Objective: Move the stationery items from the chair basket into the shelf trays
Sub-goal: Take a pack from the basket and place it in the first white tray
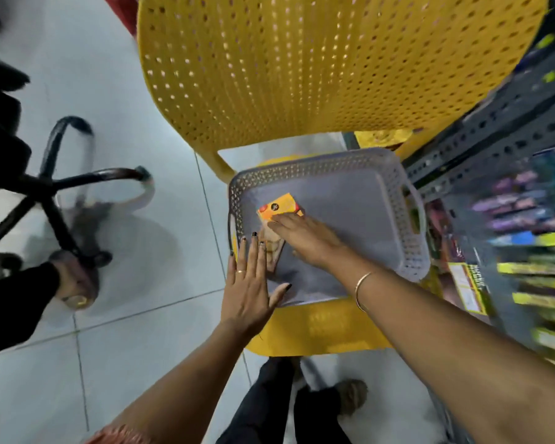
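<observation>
A pale lilac perforated basket sits on the seat of a yellow plastic chair. Inside, at its left side, lies an orange-yellow packet with a second tan packet below it. My right hand reaches into the basket, fingers flat on the orange packet; whether it grips the packet is unclear. My left hand hovers spread over the basket's near-left corner, holding nothing. The rest of the basket floor shows no items.
A grey metal shelf with blurred coloured stationery packs runs along the right. A black swivel-chair base and another person's foot are on the tiled floor at left. My legs show below the chair.
</observation>
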### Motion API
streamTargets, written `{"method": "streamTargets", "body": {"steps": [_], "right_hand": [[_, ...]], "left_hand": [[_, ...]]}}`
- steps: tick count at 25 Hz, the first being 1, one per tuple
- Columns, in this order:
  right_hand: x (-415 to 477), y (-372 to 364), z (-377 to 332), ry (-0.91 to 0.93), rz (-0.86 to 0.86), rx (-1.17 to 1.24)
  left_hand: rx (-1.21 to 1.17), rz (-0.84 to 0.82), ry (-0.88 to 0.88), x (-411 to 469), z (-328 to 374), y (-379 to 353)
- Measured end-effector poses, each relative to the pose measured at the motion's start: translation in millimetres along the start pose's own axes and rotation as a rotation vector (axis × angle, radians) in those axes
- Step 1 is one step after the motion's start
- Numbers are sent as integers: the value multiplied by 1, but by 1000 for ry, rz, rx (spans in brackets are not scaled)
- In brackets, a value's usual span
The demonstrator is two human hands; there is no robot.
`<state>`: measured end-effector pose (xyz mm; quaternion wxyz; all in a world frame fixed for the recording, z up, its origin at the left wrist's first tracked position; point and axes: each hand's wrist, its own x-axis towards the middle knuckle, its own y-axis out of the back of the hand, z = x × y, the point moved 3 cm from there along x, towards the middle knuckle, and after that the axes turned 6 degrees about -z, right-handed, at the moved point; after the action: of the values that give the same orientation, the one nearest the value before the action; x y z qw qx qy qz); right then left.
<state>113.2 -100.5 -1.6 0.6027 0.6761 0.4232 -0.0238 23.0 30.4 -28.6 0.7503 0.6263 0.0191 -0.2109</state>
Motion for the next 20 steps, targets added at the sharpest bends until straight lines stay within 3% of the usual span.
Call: {"method": "streamTargets", "body": {"steps": [9, 16, 20], "right_hand": [[33, -20, -4, 122, 106, -115], [-22, 0, 29, -152, 135, 92], [-89, 48, 49, -334, 296, 263]], "left_hand": [[31, 33, 38, 2, -6, -14], [9, 92, 14, 1, 2, 17], [-55, 175, -73, 12, 31, 77]]}}
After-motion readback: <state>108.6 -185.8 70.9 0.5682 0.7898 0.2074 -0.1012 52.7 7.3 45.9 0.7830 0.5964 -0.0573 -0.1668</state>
